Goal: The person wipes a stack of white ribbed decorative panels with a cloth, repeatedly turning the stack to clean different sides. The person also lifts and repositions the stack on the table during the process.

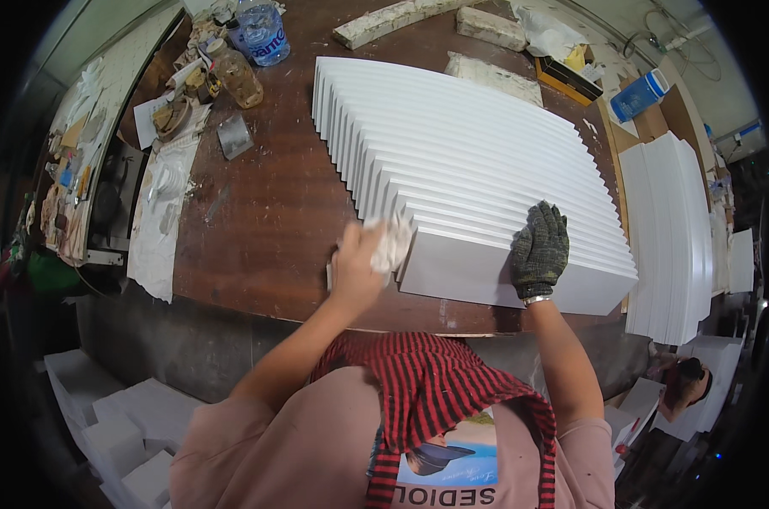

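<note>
A long row of white panels [452, 148] leans in overlapping steps across the brown table, each edge set a little behind the one before. My bare left hand [356, 265] is at the row's near left corner, its fingers closed round a crumpled white rag [391, 246] that touches or almost touches the panel ends. Both hand and rag are smeared by motion. On the right, my right hand [541, 250], in a dark grey knitted glove, lies flat over the top edge of the nearest panel, fingers stretched out and holding nothing.
Flat white sheets [669, 237] are stacked to the right. Whitish blocks [491, 30] lie along the back. At the far left stand a clear plastic bottle [261, 34] and a jar [236, 76]; a blue bottle [639, 95] is far right. Another person [686, 386] is at lower right.
</note>
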### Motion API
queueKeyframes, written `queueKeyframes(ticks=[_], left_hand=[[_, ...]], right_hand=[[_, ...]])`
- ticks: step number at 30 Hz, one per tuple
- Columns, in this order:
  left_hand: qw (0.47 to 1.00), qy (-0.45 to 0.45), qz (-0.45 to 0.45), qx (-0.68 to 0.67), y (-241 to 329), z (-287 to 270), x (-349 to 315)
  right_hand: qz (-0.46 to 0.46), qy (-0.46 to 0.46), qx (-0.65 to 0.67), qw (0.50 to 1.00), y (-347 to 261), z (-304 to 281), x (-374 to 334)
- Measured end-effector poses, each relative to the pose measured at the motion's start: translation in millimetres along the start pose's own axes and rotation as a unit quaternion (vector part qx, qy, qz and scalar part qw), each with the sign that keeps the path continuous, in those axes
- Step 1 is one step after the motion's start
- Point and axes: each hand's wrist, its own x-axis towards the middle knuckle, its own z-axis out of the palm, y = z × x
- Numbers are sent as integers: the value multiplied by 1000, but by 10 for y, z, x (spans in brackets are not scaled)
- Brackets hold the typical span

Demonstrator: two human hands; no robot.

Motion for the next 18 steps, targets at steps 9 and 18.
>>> queueKeyframes(ticks=[9,18], left_hand=[[997,-4,9,70,415,-25,-94],[985,-46,-8,164,426,140,-233]], right_hand=[[7,-17,5,1000,13,-2,-4],[5,-20,6,1000,20,3,-13]])
